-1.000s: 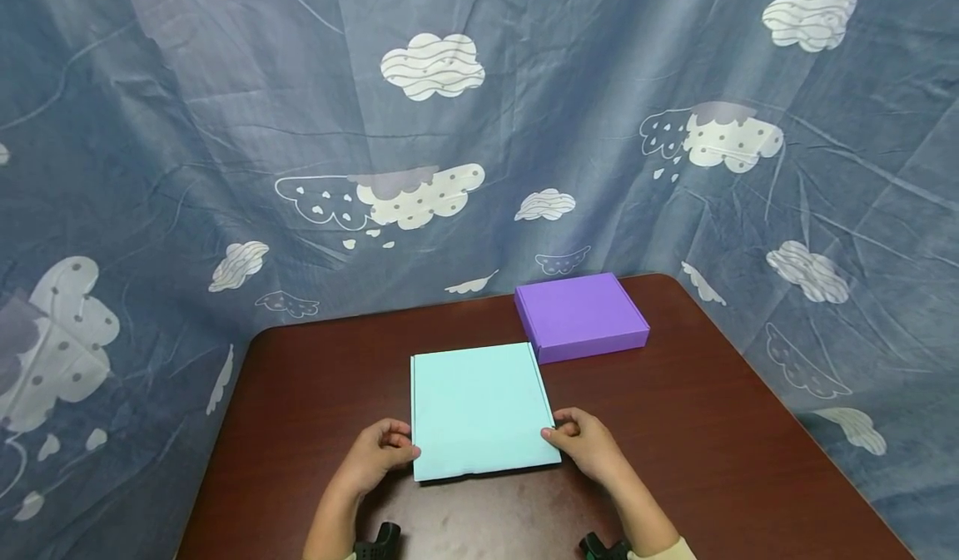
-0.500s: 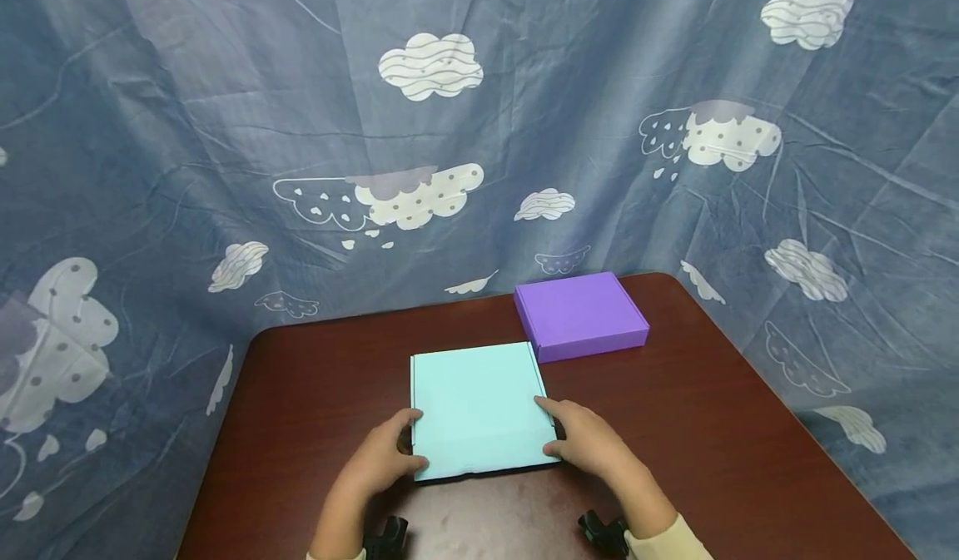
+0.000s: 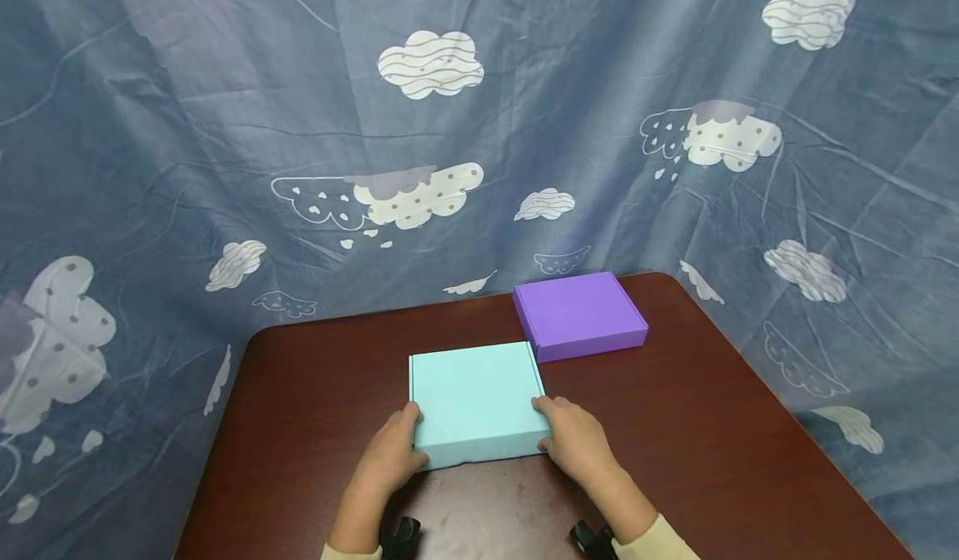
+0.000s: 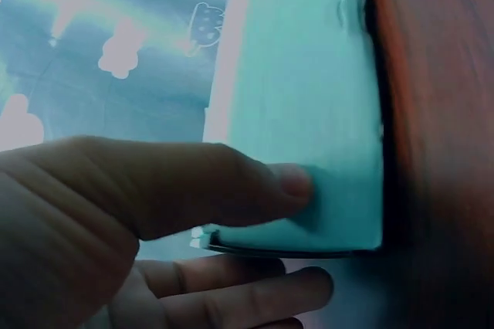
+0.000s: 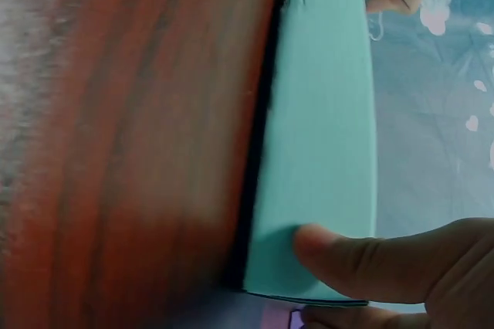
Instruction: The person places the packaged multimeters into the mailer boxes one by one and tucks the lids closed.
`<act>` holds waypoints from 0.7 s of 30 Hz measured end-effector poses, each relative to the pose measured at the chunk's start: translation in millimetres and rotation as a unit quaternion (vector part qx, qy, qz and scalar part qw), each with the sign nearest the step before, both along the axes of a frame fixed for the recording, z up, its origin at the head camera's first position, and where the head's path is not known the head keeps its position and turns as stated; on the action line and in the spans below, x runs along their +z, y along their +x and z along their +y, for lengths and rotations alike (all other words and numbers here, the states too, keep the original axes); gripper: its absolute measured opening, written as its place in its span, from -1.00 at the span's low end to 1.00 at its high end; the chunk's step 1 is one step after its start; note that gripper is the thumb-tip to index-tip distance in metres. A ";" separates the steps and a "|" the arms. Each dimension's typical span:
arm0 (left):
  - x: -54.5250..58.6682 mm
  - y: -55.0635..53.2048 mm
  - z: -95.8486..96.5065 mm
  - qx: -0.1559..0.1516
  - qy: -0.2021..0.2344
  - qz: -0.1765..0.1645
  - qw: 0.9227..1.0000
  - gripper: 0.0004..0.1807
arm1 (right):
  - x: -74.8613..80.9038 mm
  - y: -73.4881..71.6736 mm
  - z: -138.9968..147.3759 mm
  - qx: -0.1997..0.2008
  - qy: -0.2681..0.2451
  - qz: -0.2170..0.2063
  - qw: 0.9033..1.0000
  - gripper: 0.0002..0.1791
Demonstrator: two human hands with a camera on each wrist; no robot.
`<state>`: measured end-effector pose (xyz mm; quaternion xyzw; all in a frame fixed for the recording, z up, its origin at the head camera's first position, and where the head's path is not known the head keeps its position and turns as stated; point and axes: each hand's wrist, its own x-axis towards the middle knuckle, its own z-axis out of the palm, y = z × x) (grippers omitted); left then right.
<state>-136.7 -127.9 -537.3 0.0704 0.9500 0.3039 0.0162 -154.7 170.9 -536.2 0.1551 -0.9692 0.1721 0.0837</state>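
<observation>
A mint-green flat cardboard box (image 3: 476, 393) lies on the table, its lid down and its front face showing. My left hand (image 3: 390, 458) grips the box's near left corner. In the left wrist view its thumb (image 4: 285, 182) presses the front face, while the other fingers (image 4: 255, 298) lie around the left side. At the near right corner my right hand (image 3: 583, 445) holds the box in the same way. Its thumb (image 5: 328, 252) lies on the front face in the right wrist view, its other fingers mostly hidden behind the box.
A closed purple box (image 3: 580, 314) sits at the back right of the table, close to the mint box's far right corner. The dark reddish-brown table (image 3: 315, 402) has a blue cloud-print cloth (image 3: 509, 127) hanging behind it and along its sides.
Both thumbs have shifted onto the box's near front, with fingers at its sides. A front face now shows below a crease where a flat top reached the near edge before. The purple box stays put.
</observation>
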 end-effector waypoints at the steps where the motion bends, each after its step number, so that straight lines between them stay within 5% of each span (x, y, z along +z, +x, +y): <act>1: -0.7 0.2 0.2 0.003 -0.003 0.004 1.000 -0.41 | -1.1 0.2 -0.7 0.000 0.003 0.007 1.000 -0.32; 14: -5.8 4.1 4.4 0.009 -0.097 0.107 0.989 -0.38 | -9.2 -2.5 -7.5 0.005 0.055 0.087 0.995 -0.39; 21: -3.0 -1.5 5.7 0.031 -0.105 0.091 0.990 -0.40 | -1.7 -13.6 -14.4 0.009 0.078 0.073 0.994 -0.45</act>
